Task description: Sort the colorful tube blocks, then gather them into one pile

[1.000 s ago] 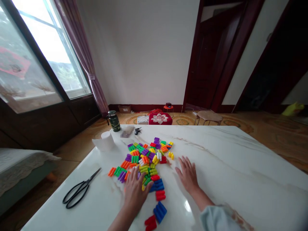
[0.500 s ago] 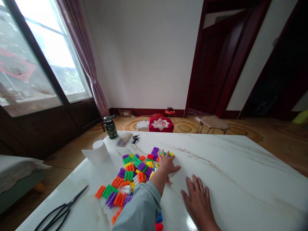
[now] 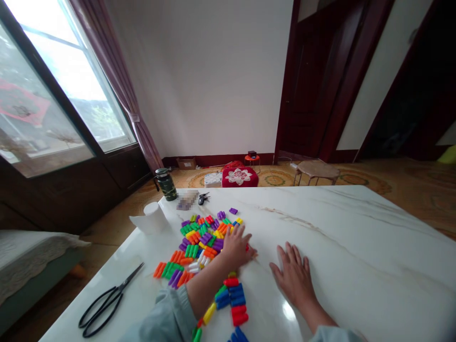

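A heap of small plastic blocks (image 3: pixel 199 237) in several colours lies on the white marble table (image 3: pixel 338 247). My left hand (image 3: pixel 236 247) lies palm down on the right side of the heap with fingers spread, covering some blocks. Apart from the blocks, my right hand (image 3: pixel 294 275) rests flat on the bare tabletop, fingers stretched out. More red and blue blocks (image 3: pixel 233 299) lie close to my left forearm.
Black scissors (image 3: pixel 107 299) lie near the table's left front edge. A roll of tissue (image 3: pixel 153 217), a camouflage bottle (image 3: pixel 166 184) and keys (image 3: pixel 203 198) stand at the far left corner. Beyond the table are a small stool (image 3: pixel 315 169) and a red cushion (image 3: pixel 239 176).
My left hand drew back toward me from the far edge of the heap, dragging blocks along. The right hand stayed flat on the table. One purple block now lies alone at the far side.
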The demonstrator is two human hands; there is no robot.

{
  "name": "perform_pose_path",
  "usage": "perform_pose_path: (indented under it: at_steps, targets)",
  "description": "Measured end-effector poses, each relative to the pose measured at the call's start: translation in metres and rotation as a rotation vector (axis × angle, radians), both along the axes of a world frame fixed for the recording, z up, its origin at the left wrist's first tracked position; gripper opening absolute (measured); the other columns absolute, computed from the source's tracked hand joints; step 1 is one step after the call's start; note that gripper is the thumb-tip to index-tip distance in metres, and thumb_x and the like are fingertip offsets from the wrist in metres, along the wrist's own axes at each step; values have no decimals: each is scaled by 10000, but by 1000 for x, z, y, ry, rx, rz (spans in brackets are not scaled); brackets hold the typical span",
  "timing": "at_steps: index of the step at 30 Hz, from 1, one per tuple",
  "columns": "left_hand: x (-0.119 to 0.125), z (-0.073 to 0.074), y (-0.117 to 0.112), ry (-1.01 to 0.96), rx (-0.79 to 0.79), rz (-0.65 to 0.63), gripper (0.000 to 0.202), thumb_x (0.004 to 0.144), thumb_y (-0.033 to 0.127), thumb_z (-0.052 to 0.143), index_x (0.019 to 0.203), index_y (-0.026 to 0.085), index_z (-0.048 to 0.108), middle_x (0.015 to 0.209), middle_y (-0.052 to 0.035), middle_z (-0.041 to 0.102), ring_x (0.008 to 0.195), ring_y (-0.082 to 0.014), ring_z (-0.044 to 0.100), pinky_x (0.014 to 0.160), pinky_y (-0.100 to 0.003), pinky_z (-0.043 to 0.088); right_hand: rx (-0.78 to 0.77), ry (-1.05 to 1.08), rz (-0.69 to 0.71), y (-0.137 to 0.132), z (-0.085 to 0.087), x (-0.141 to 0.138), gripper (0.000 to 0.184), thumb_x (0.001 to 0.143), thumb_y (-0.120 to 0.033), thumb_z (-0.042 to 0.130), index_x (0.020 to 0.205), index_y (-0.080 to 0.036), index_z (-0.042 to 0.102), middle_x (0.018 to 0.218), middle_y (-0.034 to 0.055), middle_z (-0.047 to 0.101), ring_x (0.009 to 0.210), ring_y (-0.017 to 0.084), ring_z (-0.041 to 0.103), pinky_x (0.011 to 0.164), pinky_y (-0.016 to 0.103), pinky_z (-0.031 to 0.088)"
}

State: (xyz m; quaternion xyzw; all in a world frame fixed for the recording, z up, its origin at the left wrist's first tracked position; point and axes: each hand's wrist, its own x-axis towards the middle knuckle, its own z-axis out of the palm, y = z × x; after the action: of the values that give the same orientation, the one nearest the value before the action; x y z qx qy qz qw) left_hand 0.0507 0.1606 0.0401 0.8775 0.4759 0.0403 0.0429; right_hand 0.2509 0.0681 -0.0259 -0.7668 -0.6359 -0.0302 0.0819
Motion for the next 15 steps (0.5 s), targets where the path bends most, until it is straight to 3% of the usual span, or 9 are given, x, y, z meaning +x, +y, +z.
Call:
perform_pose_path:
  at_steps: [2, 3, 7, 11, 13, 15]
  targets:
    - [-6, -7, -19, -25, -19, -199, 565, 895, 555, 491, 1406, 312, 479, 1566, -67, 348, 1455, -317, 253, 1176, -579, 165, -4, -10, 3, 0, 1, 0, 589, 937, -455, 407, 1457, -180, 440, 1571, 156, 299, 1458, 334, 201, 1133, 578, 164]
    - [-10, -10, -25, -17, -27, -224, 549, 909, 511, 491, 1417, 303, 463, 1562, -69, 357, 1459, -307, 248, 1182, -579, 145, -6, -14, 4, 0, 1, 0, 588, 939, -456, 406, 1458, -180, 439, 1570, 159, 300, 1456, 336, 203, 1131, 579, 167]
    - [-27, -4, -26, 85, -39, -111, 464, 921, 401, 501, 1356, 243, 536, 1482, -101, 467, 1435, -308, 299, 1173, -577, 155, -11, -24, 3, 0, 1, -1, 582, 942, -451, 403, 1457, -182, 440, 1569, 158, 303, 1455, 334, 208, 1129, 576, 178]
    - [-16, 18, 9, 122, -40, -15, 341, 913, 442, 504, 1017, 208, 730, 1097, -106, 696, 1190, -302, 552, 1098, -496, 308, -23, -16, -6, 1, 0, -1, 592, 936, -452, 402, 1462, -182, 433, 1577, 148, 292, 1463, 331, 195, 1135, 574, 171]
    - [-4, 25, 35, 94, -21, 31, 362, 933, 439, 453, 1063, 220, 711, 1090, -101, 686, 1115, -270, 587, 1036, -443, 376, -27, -5, -8, 1, 0, 0, 598, 930, -456, 405, 1463, -186, 433, 1581, 142, 285, 1468, 330, 186, 1140, 574, 163]
    - [7, 25, 63, 67, 4, 102, 428, 926, 458, 446, 1242, 226, 618, 1261, -123, 609, 1194, -281, 538, 1045, -449, 364, -32, 6, -10, 1, -1, 1, 604, 923, -463, 408, 1462, -192, 436, 1585, 136, 280, 1471, 327, 181, 1145, 575, 156]
